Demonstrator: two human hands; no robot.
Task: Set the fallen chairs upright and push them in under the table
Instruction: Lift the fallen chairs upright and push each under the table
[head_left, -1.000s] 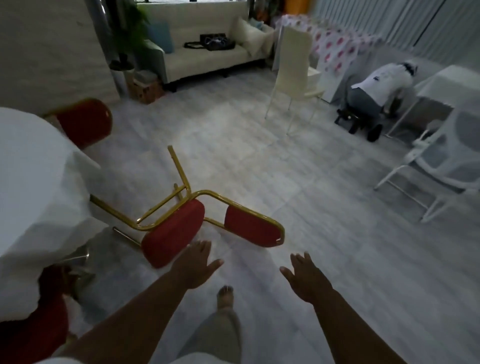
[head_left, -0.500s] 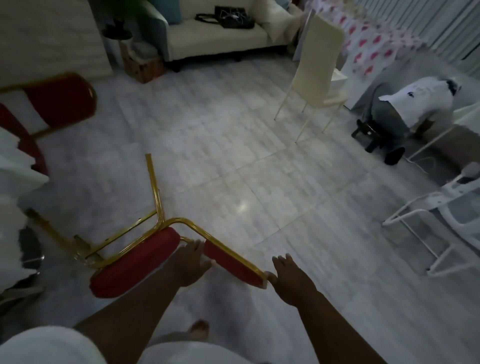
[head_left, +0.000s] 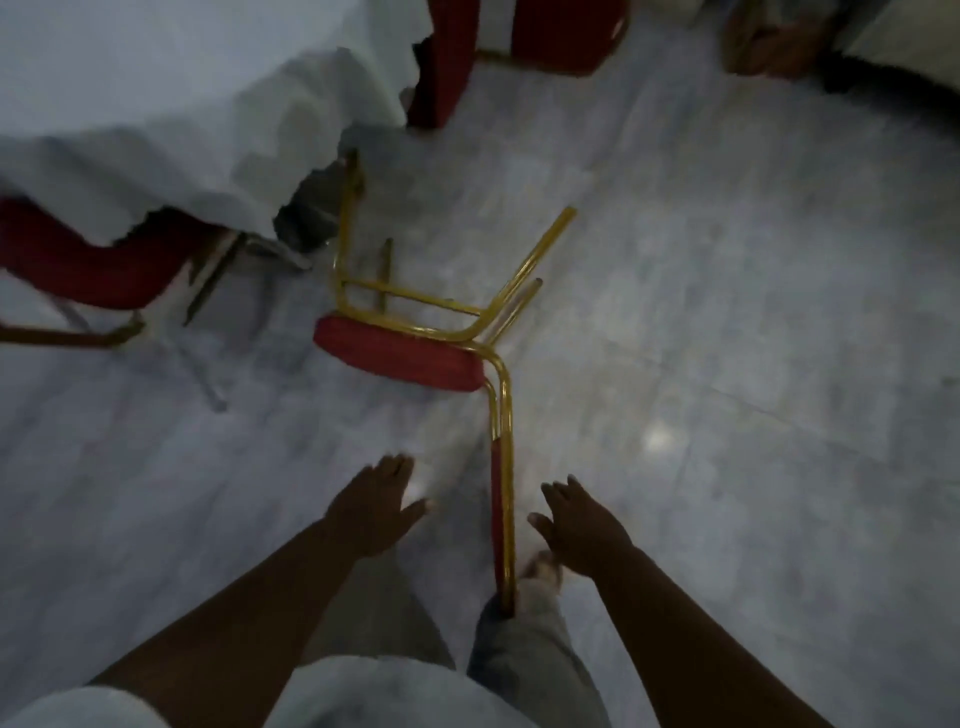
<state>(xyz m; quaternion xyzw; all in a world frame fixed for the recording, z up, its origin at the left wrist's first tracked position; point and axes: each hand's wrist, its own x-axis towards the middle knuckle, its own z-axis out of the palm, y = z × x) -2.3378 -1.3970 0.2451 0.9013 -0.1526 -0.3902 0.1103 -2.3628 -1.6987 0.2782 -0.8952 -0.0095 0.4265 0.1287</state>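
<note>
Three red-cushioned chairs with gold metal frames were in view. One fallen chair (head_left: 415, 348) lay on its side on the pale grey marbled tile floor (head_left: 727, 312), just beside the table draped in a white cloth (head_left: 182, 104), its backrest reaching toward the person's feet. Two more stood at the table, one at the left (head_left: 78, 265) and one at the top (head_left: 519, 36). Two hands hovered on either side of the backrest: the left hand (head_left: 376, 512) and the right hand (head_left: 576, 525), both spread and empty, apart from the frame.
</note>
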